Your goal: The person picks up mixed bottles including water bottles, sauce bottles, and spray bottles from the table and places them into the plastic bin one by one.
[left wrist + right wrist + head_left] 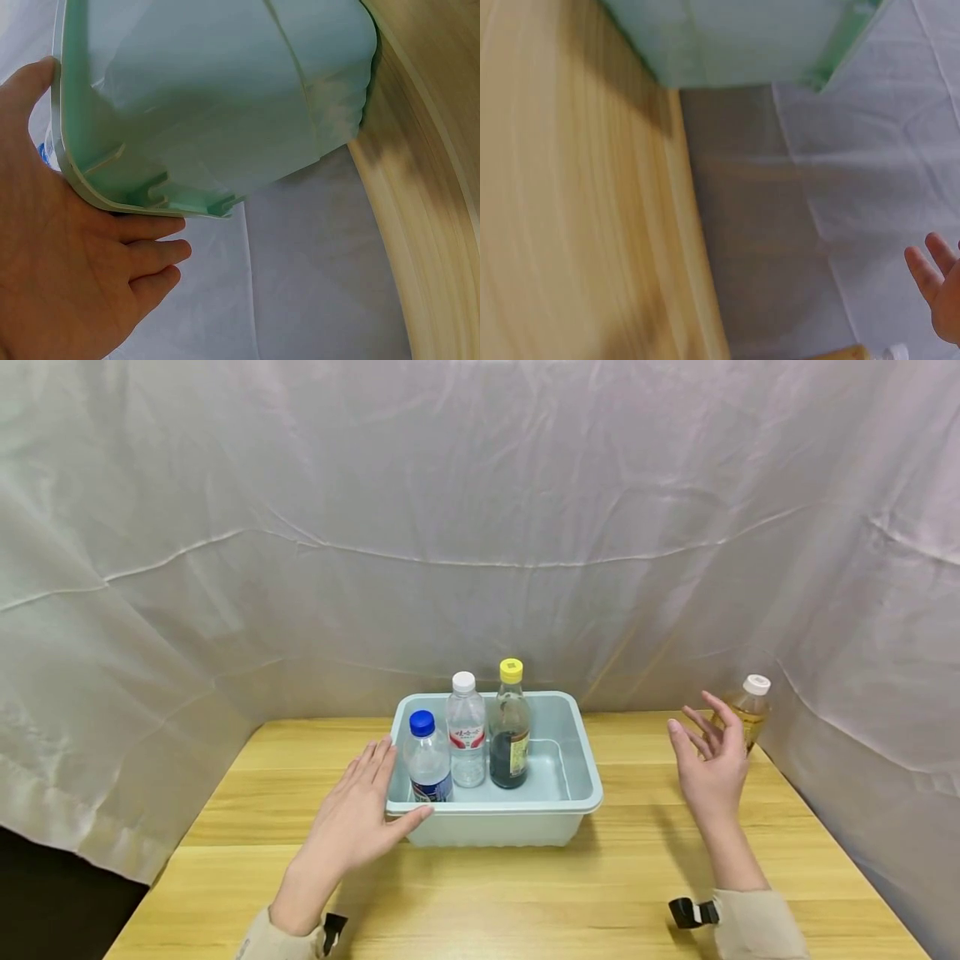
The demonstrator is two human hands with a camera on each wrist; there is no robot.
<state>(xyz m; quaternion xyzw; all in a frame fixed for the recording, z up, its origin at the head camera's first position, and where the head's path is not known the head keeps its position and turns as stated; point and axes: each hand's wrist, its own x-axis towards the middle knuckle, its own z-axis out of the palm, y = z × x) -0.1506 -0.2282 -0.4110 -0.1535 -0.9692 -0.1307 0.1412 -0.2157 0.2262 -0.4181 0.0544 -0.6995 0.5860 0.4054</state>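
My left hand [352,818] rests on the front left corner of a light blue plastic basin [495,829]. Its fingers lie straight along the left rim and the thumb reaches over the front rim. Inside the basin three bottles stand upright: a clear bottle with a blue cap [429,760], a clear water bottle with a white cap [467,722], and a yellow-capped bottle of dark liquid [508,752]. At the far right, a white-capped bottle of amber liquid [752,706] is partly hidden behind my right hand [716,768], whose fingers are spread and loosely bent.
A wooden table [637,852] carries the basin and the amber bottle. Grey cloth [480,527] hangs behind the table and along both sides. Black straps circle the wrists at the sleeve cuffs.
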